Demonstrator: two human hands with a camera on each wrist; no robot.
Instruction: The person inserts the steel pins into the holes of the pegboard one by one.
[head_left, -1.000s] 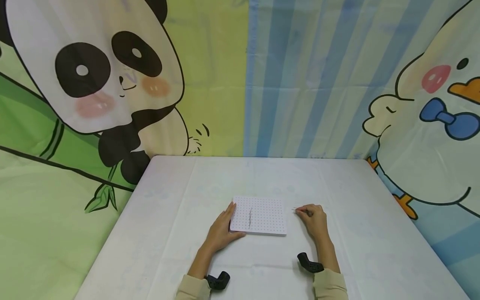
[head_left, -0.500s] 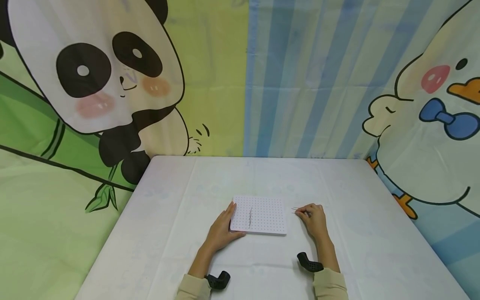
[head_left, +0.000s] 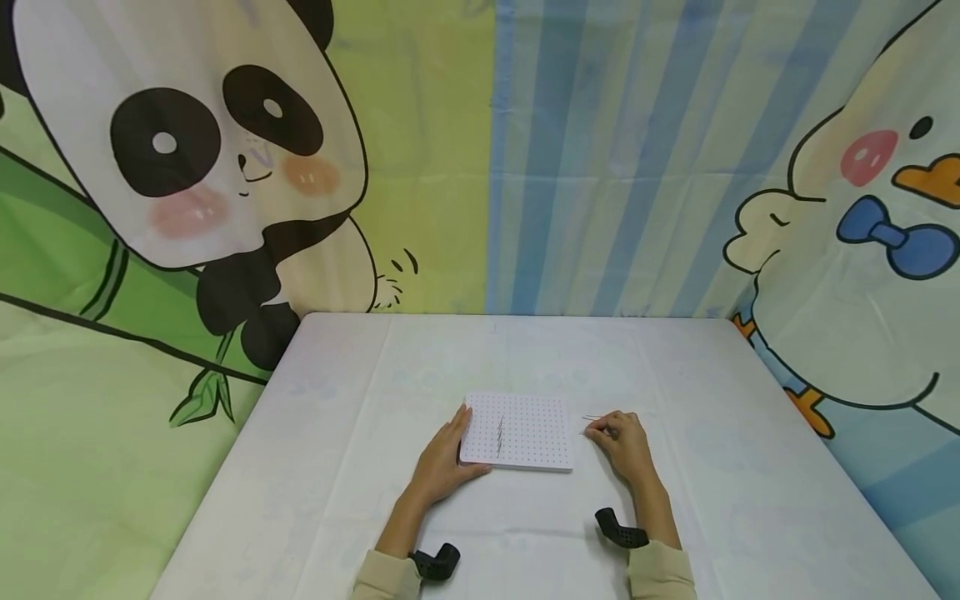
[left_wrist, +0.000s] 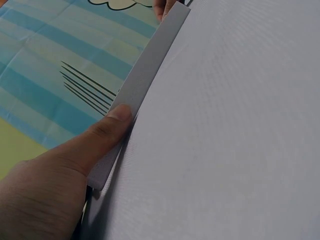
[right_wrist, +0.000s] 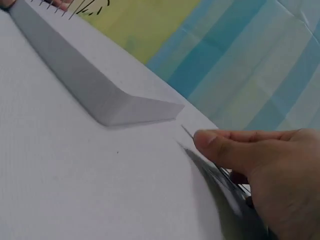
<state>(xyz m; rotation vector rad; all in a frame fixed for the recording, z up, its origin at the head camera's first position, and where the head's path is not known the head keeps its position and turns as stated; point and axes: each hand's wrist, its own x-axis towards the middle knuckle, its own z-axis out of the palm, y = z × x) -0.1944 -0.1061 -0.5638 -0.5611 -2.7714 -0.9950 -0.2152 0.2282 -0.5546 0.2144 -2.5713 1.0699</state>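
A white pegboard (head_left: 532,429) with rows of small holes lies on the table, a line of several thin dark pins (head_left: 500,435) standing in its left part. My left hand (head_left: 442,463) holds its near left corner, fingers along the left side. In the left wrist view the thumb (left_wrist: 120,112) presses on the side wall of the board. To the right of the board, my right hand (head_left: 626,442) pinches a thin pin between thumb and fingertips, low over the table. Its tip (right_wrist: 186,131) pokes out past the thumb; more pins show by the fingers, partly hidden.
The white-covered table (head_left: 360,375) reaches back to a hanging cloth (head_left: 420,167) printed with a panda and a duck. A black wrist mount (head_left: 438,562) sits at the left wrist, another black mount (head_left: 621,528) at the right.
My right hand's fingertips have shifted slightly left and toward me, and the pins around them are spread a little farther apart. The left hand and the board stay put.
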